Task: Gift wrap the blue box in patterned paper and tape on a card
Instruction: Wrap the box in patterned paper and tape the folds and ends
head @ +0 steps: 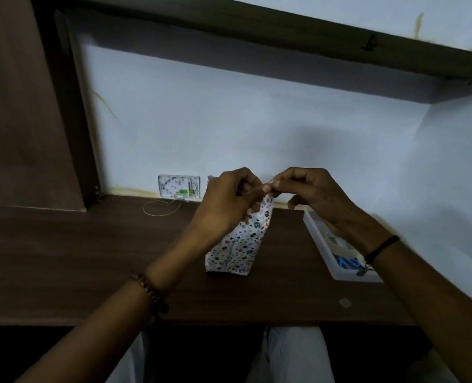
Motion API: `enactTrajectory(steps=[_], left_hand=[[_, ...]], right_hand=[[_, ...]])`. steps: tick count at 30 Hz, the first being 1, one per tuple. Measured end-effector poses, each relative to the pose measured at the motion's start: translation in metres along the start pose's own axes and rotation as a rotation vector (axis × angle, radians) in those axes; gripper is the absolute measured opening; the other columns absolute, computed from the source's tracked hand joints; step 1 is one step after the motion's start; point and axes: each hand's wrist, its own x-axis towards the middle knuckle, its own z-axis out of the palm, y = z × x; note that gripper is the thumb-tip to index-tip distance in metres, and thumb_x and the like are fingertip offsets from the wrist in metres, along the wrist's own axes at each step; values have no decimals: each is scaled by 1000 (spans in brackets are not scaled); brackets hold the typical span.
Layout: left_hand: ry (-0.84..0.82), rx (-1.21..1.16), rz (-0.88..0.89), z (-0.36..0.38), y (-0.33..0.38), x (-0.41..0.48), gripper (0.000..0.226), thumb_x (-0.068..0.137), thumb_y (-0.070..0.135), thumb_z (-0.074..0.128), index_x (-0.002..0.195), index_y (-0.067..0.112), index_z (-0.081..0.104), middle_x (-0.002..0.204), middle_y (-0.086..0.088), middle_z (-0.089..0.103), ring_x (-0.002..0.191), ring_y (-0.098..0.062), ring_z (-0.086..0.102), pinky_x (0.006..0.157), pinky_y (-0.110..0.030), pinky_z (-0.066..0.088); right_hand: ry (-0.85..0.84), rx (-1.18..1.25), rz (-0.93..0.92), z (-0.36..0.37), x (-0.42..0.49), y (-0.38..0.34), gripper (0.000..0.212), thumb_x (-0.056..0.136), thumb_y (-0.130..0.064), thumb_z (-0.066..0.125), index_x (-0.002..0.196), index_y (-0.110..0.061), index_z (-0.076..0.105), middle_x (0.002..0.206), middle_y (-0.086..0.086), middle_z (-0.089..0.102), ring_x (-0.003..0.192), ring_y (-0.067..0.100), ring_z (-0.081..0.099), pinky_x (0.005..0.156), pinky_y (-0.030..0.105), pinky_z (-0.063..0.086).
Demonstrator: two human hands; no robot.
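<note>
— Where is the box wrapped in white patterned paper found?
— It is stood on end near the middle of the dark wooden worktop, with its long axis upright and its top end directly beneath the fingertips.
— How are the hands held?
— The left hand and right hand are raised together over that top end. Their fingers are curled and a small pale strip is pinched between them. Tape is judged likely, but this cannot be told for certain. The left hand is the nearer to the paper and appears to touch it.
— And the coming move?
— The strip is probably to be brought straight down onto the top end. The white tray with the tape roll is seen by the right edge.
</note>
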Motion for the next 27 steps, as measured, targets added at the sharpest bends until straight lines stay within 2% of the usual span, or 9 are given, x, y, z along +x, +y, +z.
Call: enactTrajectory(steps=[3,6,8,12,16,19,22,24,27], left_hand=[[12,427,219,-21,-6,2,12,90,28,72,98,20,69,84,11,68,78,-2,61,67,-21,45],[131,803,443,-34,-11,3,16,86,32,74,100,25,70,89,11,70,92,-14,60,81,-34,37],[160,830,487,-38,-11,4,19,85,32,75,102,25,71,91,10,73,96,-17,62,88,-37,36],[116,641,342,-46,-20,10,28,89,38,71,115,29,68,100,18,73,106,-9,58,98,-37,37],[40,498,236,-57,-30,11,40,84,33,77,121,31,65,109,19,71,114,-6,54,104,-42,38],[69,663,285,-63,-37,12,50,81,47,76,127,33,61,128,14,63,130,-11,46,111,-36,25],[-2,902,348,-57,-41,12,66,79,70,63,131,28,59,137,8,59,143,-11,34,120,-44,10],[-34,1056,421,-50,-43,11,70,83,76,50,127,23,64,130,6,65,143,-13,37,121,-53,10],[-43,1184,502,-42,-50,5,67,89,71,37,110,19,74,112,3,73,138,-19,46,118,-60,15]], right_hand=[[-34,-58,4,16,8,-1,9,92,-16,67,91,-11,74,92,3,76,89,11,71,61,25,52],[-35,-77,17,27,14,-3,7,91,-17,68,88,-14,74,90,3,76,91,14,72,61,26,53],[-25,-77,10,31,15,-6,7,91,-17,69,88,-14,74,90,4,75,89,16,72,59,26,54],[-1,-100,-7,38,19,-11,9,92,-16,68,86,-15,74,89,6,75,86,20,72,53,24,50],[130,-122,-9,33,25,-12,12,92,-19,66,82,-19,73,87,7,75,81,34,70,49,26,46],[138,-176,-21,26,27,-17,10,91,-21,68,84,-18,74,86,6,75,70,18,68,48,22,44],[133,-238,-34,30,27,-21,10,90,-21,68,86,-14,74,83,3,75,57,2,62,49,19,46],[160,-263,-40,33,27,-21,9,90,-20,69,86,-14,74,79,2,75,58,3,64,51,18,47],[203,-338,-76,36,25,-19,8,88,-20,69,87,-14,74,76,-2,74,58,0,64,58,15,49]])
